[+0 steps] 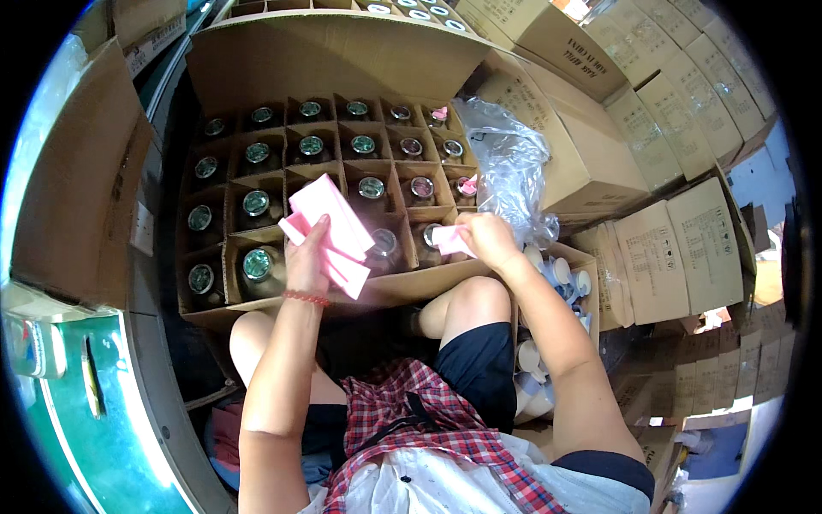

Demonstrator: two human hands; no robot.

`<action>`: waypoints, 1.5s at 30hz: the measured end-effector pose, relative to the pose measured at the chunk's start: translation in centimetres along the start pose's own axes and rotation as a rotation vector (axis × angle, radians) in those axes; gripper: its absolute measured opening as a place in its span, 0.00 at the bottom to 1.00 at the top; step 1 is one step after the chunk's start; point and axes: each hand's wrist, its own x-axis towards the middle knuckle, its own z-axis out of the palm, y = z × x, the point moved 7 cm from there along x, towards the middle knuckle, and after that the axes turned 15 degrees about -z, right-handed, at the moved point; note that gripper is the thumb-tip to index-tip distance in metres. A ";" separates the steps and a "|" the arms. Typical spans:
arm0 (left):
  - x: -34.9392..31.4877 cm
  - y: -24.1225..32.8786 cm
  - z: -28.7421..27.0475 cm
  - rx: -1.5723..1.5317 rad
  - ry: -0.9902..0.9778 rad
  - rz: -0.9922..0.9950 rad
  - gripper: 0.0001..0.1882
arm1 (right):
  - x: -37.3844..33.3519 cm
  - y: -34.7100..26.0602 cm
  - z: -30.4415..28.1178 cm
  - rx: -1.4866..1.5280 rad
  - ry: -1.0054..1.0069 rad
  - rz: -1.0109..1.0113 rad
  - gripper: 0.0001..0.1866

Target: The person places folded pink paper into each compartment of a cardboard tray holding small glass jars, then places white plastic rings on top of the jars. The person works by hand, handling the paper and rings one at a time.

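Bottles (256,204) ahead of both; left hand (305,259) clasping pink sheets (332,216), right hand (490,240) pinching pink strip (450,241), likely light, soft, best held by edges

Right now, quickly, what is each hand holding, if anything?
Left hand: closed, holding several flat, pink, rectangular sheets.
Right hand: closed, pinching a small, flat pink strip.

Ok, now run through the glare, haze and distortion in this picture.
Head view: bright glare on the green tabletop at left and highlights on the clear plastic bag; head view: a pale haze over the jar just right of the pink sheets in the left hand, cause unclear; head view: stacked cartons at right bend with the lens toward black corners.
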 end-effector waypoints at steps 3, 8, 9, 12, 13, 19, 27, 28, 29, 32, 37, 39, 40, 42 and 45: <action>0.7 0.5 -1.0 0.060 0.022 -0.026 0.20 | 1.1 -0.5 2.2 -0.120 -0.088 -0.086 0.05; 0.2 1.4 0.4 0.055 -0.002 -0.045 0.16 | 3.5 1.7 5.9 -0.336 -0.081 -0.061 0.07; 0.3 1.6 0.1 0.054 0.001 -0.047 0.16 | 3.9 1.0 6.0 -0.258 -0.087 -0.060 0.08; 0.7 1.8 -0.3 0.049 -0.004 -0.041 0.16 | 4.2 -1.3 5.9 0.049 -0.076 -0.073 0.13; 0.9 1.9 -0.5 0.044 -0.008 -0.035 0.16 | 4.0 -2.7 6.4 0.046 -0.129 -0.034 0.12; 0.6 2.6 -1.0 0.010 -0.006 0.004 0.16 | 1.6 -2.3 3.3 0.040 0.213 -0.185 0.03; 0.3 2.9 -0.6 0.026 -0.014 0.010 0.18 | 0.5 -3.2 5.7 0.135 -0.054 -0.166 0.26; 0.4 2.8 -0.5 0.024 -0.025 0.015 0.18 | 0.2 -2.8 6.5 0.150 -0.078 -0.156 0.26; 0.6 2.5 -0.5 0.023 -0.029 0.005 0.18 | 0.0 -2.4 7.3 0.166 -0.102 -0.146 0.26; 0.6 2.4 -0.6 0.016 -0.029 -0.007 0.18 | 0.5 -1.7 8.1 0.414 -0.248 -0.061 0.24; 0.0 2.7 -0.8 0.027 -0.007 -0.011 0.18 | -0.3 -3.6 3.5 0.017 0.216 -0.298 0.17; 0.1 2.4 -0.6 0.042 -0.014 -0.020 0.18 | -0.8 -3.5 2.6 -0.105 0.266 -0.238 0.12; 0.2 2.1 -0.4 0.042 -0.029 -0.024 0.18 | -0.8 -2.9 3.4 -0.084 0.216 -0.182 0.09; -0.3 1.9 0.2 0.065 -0.020 -0.048 0.16 | -0.7 -3.3 3.8 -0.089 0.141 -0.150 0.11; -0.2 1.1 0.1 0.057 -0.040 -0.015 0.15 | 0.3 -5.1 2.1 -0.042 0.163 -0.111 0.17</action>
